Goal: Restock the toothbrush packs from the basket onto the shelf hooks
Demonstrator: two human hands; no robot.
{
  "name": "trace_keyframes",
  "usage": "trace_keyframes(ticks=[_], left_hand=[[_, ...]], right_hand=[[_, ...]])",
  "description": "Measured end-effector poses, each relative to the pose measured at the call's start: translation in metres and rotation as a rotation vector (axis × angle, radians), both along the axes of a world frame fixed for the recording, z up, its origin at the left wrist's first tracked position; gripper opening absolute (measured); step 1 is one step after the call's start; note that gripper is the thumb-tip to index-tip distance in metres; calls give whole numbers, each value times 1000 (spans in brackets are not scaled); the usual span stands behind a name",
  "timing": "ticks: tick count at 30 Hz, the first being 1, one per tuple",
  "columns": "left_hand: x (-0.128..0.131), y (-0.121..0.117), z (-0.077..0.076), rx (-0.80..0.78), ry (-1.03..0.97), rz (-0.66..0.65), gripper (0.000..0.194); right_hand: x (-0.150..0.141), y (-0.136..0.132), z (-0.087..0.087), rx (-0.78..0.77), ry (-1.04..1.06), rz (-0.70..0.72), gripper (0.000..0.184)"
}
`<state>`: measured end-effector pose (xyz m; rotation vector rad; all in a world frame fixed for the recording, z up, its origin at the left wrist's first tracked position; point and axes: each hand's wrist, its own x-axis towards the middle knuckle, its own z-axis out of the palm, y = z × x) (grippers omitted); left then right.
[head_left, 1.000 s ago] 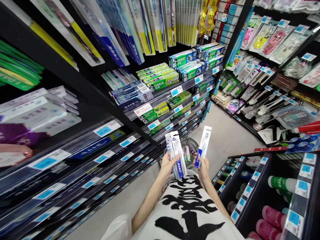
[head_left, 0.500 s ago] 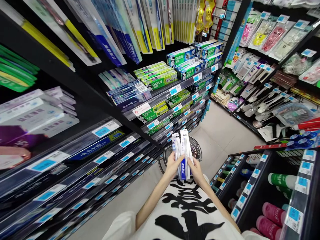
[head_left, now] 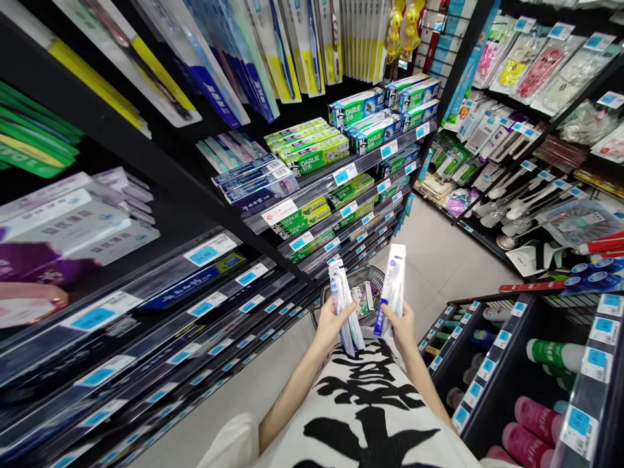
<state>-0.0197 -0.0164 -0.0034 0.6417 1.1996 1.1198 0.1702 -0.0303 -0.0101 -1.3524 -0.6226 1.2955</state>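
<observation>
My left hand (head_left: 336, 323) is closed around packaged toothbrushes (head_left: 341, 292), held upright with their tops leaning slightly left; how many packs are stacked there I cannot tell. To its right, my right hand (head_left: 400, 325) grips another toothbrush pack (head_left: 394, 279), white with a blue lower end, tilted a little to the right. A gap separates the two hands. Through that gap shows a dark shopping basket (head_left: 325, 296) below, with several small items inside that I cannot make out.
Toothpaste boxes (head_left: 316, 155) line the shelf ahead, under hanging toothbrush packs (head_left: 283, 52). Shelves with price tags (head_left: 207, 250) run close along the left. Bottles (head_left: 536, 419) stand in a low rack at the right. Tiled floor (head_left: 433, 244) shows between the shelves.
My hands have moved apart. The right one carried its toothbrush pack to the right, away from the packs in the left hand, uncovering the basket's contents between them.
</observation>
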Motion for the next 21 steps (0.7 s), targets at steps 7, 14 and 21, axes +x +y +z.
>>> trace_keyframes(ticks=[7, 14, 21], left_hand=[[-3, 3, 7, -15, -50, -45, 52], [22, 6, 10, 94, -85, -74, 53], [19, 6, 13, 87, -109, -58, 53]], right_hand=[[13, 0, 4, 9, -85, 2, 48], [-30, -8, 10, 93, -57, 297, 58], [-23, -11, 0, 73, 86, 295, 52]])
